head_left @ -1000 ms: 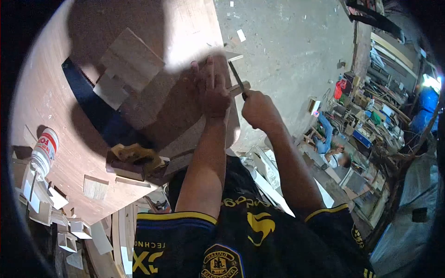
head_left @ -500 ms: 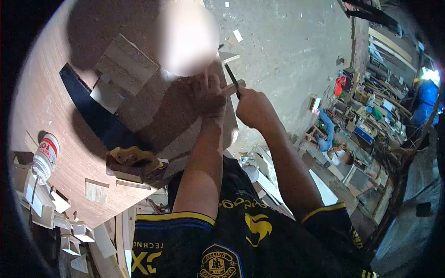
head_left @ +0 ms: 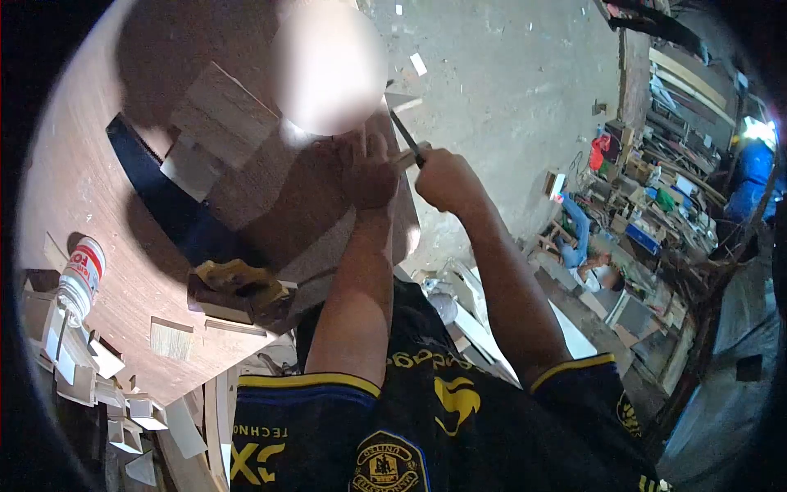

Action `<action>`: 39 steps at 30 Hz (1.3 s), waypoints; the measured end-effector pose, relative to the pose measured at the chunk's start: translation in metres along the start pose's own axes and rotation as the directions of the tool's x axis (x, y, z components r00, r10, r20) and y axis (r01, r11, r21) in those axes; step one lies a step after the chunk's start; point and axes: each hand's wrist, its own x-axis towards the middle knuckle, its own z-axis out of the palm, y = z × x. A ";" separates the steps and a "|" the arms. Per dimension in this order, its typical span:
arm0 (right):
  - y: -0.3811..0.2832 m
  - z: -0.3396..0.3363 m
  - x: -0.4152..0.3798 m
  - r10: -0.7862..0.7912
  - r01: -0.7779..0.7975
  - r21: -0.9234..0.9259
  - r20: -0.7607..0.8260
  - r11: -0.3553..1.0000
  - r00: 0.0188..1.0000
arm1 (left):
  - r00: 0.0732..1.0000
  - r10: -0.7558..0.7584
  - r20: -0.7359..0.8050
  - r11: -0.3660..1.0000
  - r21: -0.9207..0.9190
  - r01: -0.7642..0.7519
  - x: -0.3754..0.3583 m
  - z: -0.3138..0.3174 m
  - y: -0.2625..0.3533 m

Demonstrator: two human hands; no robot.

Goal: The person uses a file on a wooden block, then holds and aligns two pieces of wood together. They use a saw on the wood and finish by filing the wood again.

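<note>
My right hand (head_left: 447, 179) is closed around the lower end of a narrow, dark, file-like tool (head_left: 404, 129), whose tip points up and away from me. Beside it, a small wood strip (head_left: 407, 158) juts past the table's edge, and the tool crosses it. My left hand (head_left: 373, 170) grips the strip's inner end near that edge; a bright blurred patch hides part of its fingertips. A handsaw (head_left: 168, 197) with a yellowish wooden handle lies on the table to the left. Near its blade are a flat wood board (head_left: 223, 111) and a smaller pale piece (head_left: 194, 168).
A white-and-red bottle (head_left: 80, 279) stands at the table's (head_left: 131, 328) left side, above several small wood offcuts (head_left: 111, 394). Scrap wood (head_left: 467, 307) lies below the right edge. Across the concrete floor (head_left: 492, 98), a person (head_left: 586, 258) sits near piled timber.
My right hand has shifted slightly up and left, and the tool has moved a little with it across the strip. The left hand stays nearly in place.
</note>
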 end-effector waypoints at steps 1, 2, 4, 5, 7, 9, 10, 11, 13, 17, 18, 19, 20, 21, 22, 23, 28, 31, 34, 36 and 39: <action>0.000 -0.008 -0.006 -0.003 0.003 0.026 0.029 1.000 1.000 | 1.000 -0.015 -0.006 1.000 -0.001 0.015 0.001 0.000 0.000; -0.001 -0.013 -0.014 0.004 -0.007 0.052 0.070 0.999 0.998 | 0.999 -0.035 0.003 0.999 -0.006 0.035 -0.004 -0.001 0.001; -0.010 -0.024 -0.022 0.034 -0.046 0.080 0.143 0.996 0.989 | 0.999 -0.041 0.017 0.999 0.018 0.041 -0.005 -0.004 0.001; -0.011 -0.026 -0.025 0.065 -0.090 0.119 0.203 0.989 0.977 | 0.999 -0.029 0.028 0.999 0.038 0.028 -0.003 -0.006 0.002; -0.004 -0.011 -0.006 0.035 -0.041 0.055 0.113 0.998 0.993 | 0.999 -0.005 -0.037 0.999 0.044 0.006 -0.003 0.003 0.000; -0.001 -0.007 0.001 -0.004 0.004 -0.002 0.057 1.000 0.998 | 0.994 0.016 -0.111 0.998 0.059 -0.010 0.000 0.005 0.000; -0.002 -0.010 -0.006 -0.008 0.008 -0.002 0.057 1.000 0.998 | 0.998 0.021 -0.067 0.998 0.057 -0.017 -0.002 0.000 0.000; -0.001 -0.013 -0.015 -0.018 0.019 -0.028 0.042 0.999 0.999 | 1.000 0.021 -0.019 0.998 0.054 -0.020 -0.004 -0.003 0.000; -0.003 -0.011 -0.012 -0.036 0.039 -0.065 0.035 0.997 0.999 | 1.000 -0.016 0.013 0.998 0.061 0.015 0.001 -0.004 0.003; -0.005 -0.007 -0.001 -0.063 0.064 -0.172 0.010 0.983 0.998 | 1.000 0.007 -0.027 0.999 0.032 -0.006 -0.003 -0.005 0.003; -0.011 -0.014 0.001 -0.122 0.131 -0.213 0.055 0.968 0.991 | 0.999 0.007 -0.040 0.999 0.036 -0.006 0.000 0.000 0.001; -0.011 -0.020 -0.003 -0.124 0.134 -0.216 0.060 0.967 0.990 | 0.999 0.004 -0.039 1.000 0.029 -0.003 -0.002 0.004 0.000; -0.009 -0.026 -0.007 -0.075 0.087 -0.172 0.077 0.981 0.994 | 0.999 -0.006 -0.038 1.000 0.026 0.007 -0.006 0.009 -0.002; -0.009 -0.028 -0.007 -0.030 0.043 -0.131 0.096 0.990 0.995 | 0.999 -0.020 -0.041 0.999 0.036 0.022 -0.002 0.007 -0.002; -0.009 -0.022 -0.009 -0.026 0.041 -0.131 0.113 0.990 0.993 | 0.999 -0.042 -0.021 0.999 0.030 0.043 -0.004 0.003 0.002; -0.009 -0.019 -0.009 -0.020 0.036 -0.146 0.113 0.989 0.993 | 0.998 -0.057 -0.007 0.998 0.019 0.057 -0.004 -0.001 0.006; -0.006 -0.017 0.007 -0.106 0.121 -0.206 0.082 0.971 0.991 | 0.998 -0.034 -0.046 0.997 0.067 0.037 -0.004 0.004 0.003; -0.010 -0.029 0.000 -0.073 0.085 -0.125 0.101 0.988 0.992 | 0.999 -0.041 -0.016 0.992 0.120 0.042 0.000 0.003 -0.001; 0.007 -0.011 0.012 -0.078 0.084 -0.168 0.046 0.982 0.996 | 0.999 -0.032 0.028 0.995 0.096 0.029 0.001 -0.002 0.006; 0.007 -0.009 0.012 -0.090 0.092 -0.086 0.032 0.992 0.995 | 0.999 -0.041 -0.018 0.989 0.144 0.043 0.000 -0.002 0.006; 0.000 -0.029 0.001 -0.102 0.104 -0.021 0.083 0.994 0.991 | 0.999 -0.032 -0.011 0.997 0.074 0.033 0.005 -0.002 0.002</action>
